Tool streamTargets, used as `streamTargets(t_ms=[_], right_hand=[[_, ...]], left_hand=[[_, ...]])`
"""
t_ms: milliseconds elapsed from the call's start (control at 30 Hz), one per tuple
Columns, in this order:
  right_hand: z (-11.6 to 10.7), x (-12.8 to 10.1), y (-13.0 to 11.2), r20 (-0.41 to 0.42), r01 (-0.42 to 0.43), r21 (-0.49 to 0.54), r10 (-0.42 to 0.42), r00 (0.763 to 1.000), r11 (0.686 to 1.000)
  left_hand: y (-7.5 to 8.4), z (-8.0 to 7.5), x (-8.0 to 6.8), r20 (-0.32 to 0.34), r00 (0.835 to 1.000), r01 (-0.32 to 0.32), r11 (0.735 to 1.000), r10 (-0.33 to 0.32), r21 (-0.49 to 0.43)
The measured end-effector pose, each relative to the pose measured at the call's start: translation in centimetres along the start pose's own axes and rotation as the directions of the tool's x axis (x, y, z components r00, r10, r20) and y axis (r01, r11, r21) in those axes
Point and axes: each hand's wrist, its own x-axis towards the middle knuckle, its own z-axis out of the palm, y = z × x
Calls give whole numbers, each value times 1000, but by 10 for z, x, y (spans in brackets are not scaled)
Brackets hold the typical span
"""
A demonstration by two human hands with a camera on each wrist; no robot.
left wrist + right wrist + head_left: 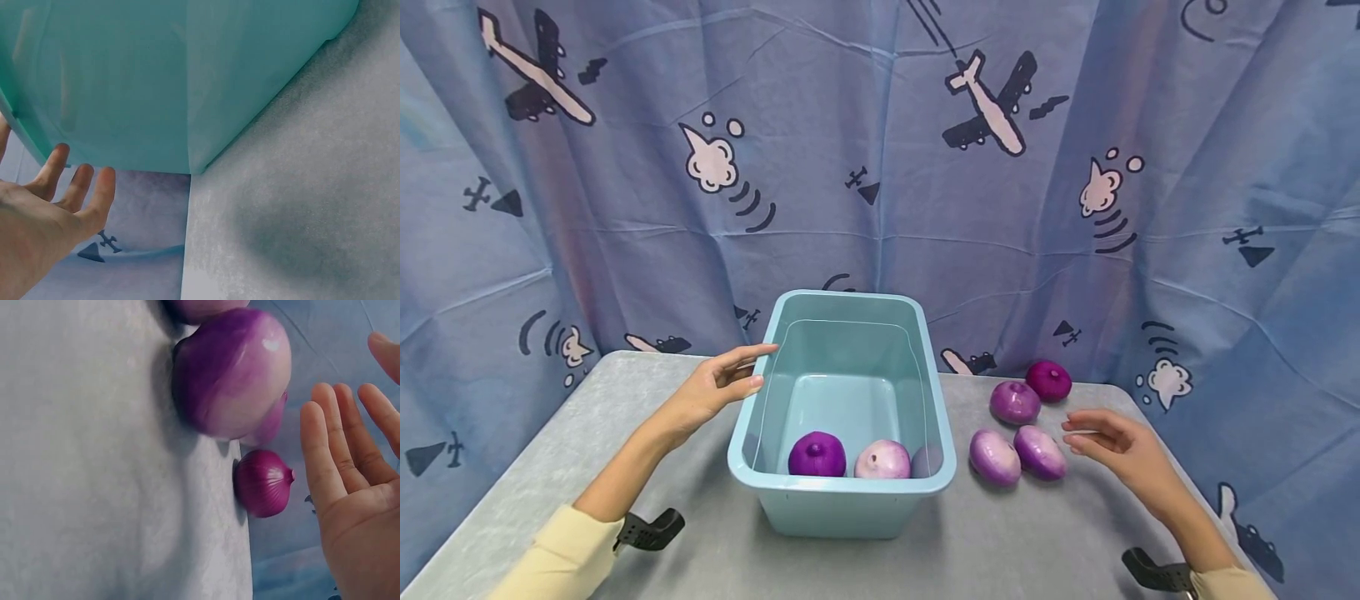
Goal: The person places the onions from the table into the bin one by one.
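Hovering with fingers spread and holding nothing, the right hand (1116, 446) sits just right of the nearest onion (1040, 452) — left hand (718, 387), also unclenched, touches the bin (842, 487) rim.

The head view looks forward and down from above the near edge of the table (715, 550), taking in the bin (842, 492), the onions (1039, 452) and both hands. The left wrist view sits low and very close to the bin (187, 81) wall, sharing it with the head view. The right wrist view lies close along the table (94, 487), sharing the onions (231, 372).
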Motion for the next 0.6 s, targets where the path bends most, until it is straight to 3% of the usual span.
streamTargets(t_ms=[300, 500, 600], right_hand=[[0, -6, 18, -1, -13, 30, 13, 1000, 999], [3, -8, 27, 49, 45, 105, -50, 998, 993], [6, -9, 29, 76, 24, 113, -33, 997, 993]], left_hand=[[0, 0, 1, 2, 1000, 2, 1000, -2, -3], [-1, 0, 0, 4, 1000, -6, 1000, 6, 0], [-1, 0, 0, 4, 1000, -8, 1000, 8, 2]])
